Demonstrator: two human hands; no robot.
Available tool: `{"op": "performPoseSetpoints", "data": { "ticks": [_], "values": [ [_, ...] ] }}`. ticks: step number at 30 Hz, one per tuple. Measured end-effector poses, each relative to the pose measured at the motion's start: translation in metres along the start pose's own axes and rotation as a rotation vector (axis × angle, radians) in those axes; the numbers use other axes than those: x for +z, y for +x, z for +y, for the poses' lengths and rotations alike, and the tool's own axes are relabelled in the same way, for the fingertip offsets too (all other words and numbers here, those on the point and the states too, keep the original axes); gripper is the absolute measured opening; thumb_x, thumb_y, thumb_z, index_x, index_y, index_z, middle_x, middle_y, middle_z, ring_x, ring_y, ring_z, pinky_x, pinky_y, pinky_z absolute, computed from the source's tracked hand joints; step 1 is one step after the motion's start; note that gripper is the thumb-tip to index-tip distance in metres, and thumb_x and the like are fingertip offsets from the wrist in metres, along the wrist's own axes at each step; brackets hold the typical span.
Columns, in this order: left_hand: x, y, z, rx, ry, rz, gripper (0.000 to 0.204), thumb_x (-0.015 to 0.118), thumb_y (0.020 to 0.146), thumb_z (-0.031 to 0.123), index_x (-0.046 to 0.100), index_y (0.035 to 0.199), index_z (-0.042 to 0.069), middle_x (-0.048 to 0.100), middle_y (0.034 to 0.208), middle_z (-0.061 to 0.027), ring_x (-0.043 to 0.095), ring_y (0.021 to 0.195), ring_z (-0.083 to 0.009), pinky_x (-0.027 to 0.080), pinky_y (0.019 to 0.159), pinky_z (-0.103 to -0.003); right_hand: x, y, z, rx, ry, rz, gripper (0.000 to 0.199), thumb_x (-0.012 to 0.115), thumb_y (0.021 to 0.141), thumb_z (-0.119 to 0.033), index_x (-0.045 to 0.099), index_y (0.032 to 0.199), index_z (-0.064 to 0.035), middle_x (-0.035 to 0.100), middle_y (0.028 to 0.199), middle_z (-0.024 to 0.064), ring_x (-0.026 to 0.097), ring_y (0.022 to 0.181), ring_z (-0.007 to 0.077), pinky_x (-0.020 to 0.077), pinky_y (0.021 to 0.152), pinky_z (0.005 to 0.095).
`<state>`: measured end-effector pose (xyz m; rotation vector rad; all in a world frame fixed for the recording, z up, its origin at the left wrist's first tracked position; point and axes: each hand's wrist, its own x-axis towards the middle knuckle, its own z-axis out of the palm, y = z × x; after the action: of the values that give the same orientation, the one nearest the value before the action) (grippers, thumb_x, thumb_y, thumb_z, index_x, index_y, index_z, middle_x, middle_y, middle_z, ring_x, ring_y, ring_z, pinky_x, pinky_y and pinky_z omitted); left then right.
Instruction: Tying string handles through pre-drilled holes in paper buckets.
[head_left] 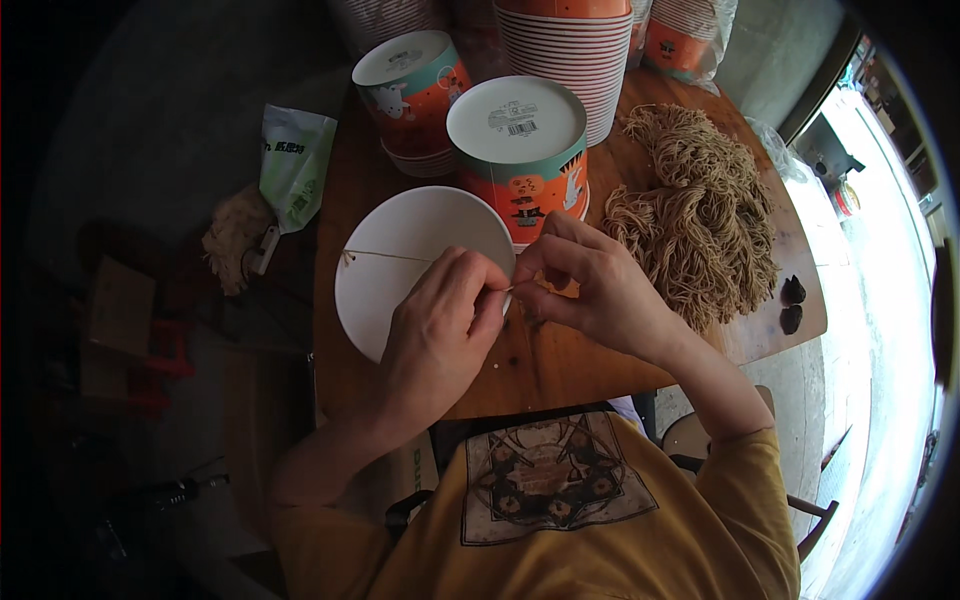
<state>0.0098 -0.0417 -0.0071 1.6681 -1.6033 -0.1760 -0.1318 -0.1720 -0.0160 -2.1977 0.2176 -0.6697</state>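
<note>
A white paper bucket (440, 218) sits on the wooden table in front of me with its round mouth facing up toward me. Across the mouth runs a thin beige cord (388, 256), knotted at the left rim and leading right to my fingers. My left hand (445, 325) lies over the bucket's near right part, thumb and forefinger pinched on the cord. At the right rim, my right hand (592, 284) pinches the cord end close to the left fingertips. The fingers partly hide this spot, so any knot there cannot be made out.
Upside-down orange and teal buckets (515, 120) stand behind, beside a taller stack (565, 60). A heap of beige cords (700, 225) covers the table's right side. Two small dark pieces (792, 304) lie at the right edge. A green-white bag (295, 170) is left of the table.
</note>
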Motion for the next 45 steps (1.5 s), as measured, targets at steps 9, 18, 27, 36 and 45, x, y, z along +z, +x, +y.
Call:
{"op": "performPoseSetpoints", "data": {
  "ticks": [9,18,27,36,45],
  "values": [
    [-0.004,0.005,-0.001,-0.220,-0.342,-0.070,0.017,0.056,0.085,-0.006,0.050,0.097,0.003,0.058,0.084,-0.0050,0.061,0.078,-0.0126,0.050,0.067,-0.028,0.005,-0.001,0.010,0.124,0.251,-0.022,0.011,0.067,0.082,-0.008,0.059,0.086,-0.0024,0.053,0.084,0.0042,0.058,0.072,0.0126,0.0490,0.063,0.0280],
    [-0.010,0.007,-0.004,-0.437,-0.706,-0.161,0.026,0.054,0.087,-0.004,0.046,0.111,0.004,0.057,0.093,-0.0027,0.055,0.088,-0.0070,0.045,0.082,-0.024,0.015,-0.008,0.018,0.364,0.664,-0.050,0.009,0.057,0.088,-0.008,0.053,0.094,-0.0030,0.055,0.077,-0.0020,0.053,0.063,0.0032,0.0456,0.054,0.0191],
    [-0.017,0.004,-0.009,-0.409,-0.596,-0.245,0.025,0.053,0.087,-0.002,0.048,0.110,0.003,0.058,0.098,-0.0036,0.056,0.092,-0.0086,0.045,0.084,-0.025,0.011,-0.007,0.013,0.400,0.597,-0.099,0.010,0.058,0.091,-0.011,0.052,0.093,-0.0027,0.055,0.086,-0.0010,0.054,0.077,0.0054,0.0479,0.070,0.0229],
    [-0.019,0.003,-0.012,-0.551,-0.555,-0.338,0.013,0.057,0.090,0.008,0.056,0.102,0.002,0.060,0.093,-0.0024,0.056,0.085,-0.0084,0.047,0.080,-0.026,0.013,-0.005,0.009,0.279,0.443,0.002,0.011,0.063,0.084,-0.007,0.056,0.087,-0.0001,0.057,0.081,0.0038,0.058,0.073,0.0088,0.0486,0.067,0.0254],
    [-0.019,0.004,-0.014,-0.585,-0.581,-0.301,0.015,0.055,0.092,0.006,0.056,0.106,0.002,0.059,0.101,-0.0020,0.055,0.094,-0.0081,0.044,0.087,-0.025,0.011,-0.005,0.012,0.197,0.376,-0.005,0.010,0.064,0.084,-0.006,0.057,0.088,-0.0006,0.056,0.083,0.0053,0.058,0.073,0.0116,0.0485,0.066,0.0270]
  ]
}}
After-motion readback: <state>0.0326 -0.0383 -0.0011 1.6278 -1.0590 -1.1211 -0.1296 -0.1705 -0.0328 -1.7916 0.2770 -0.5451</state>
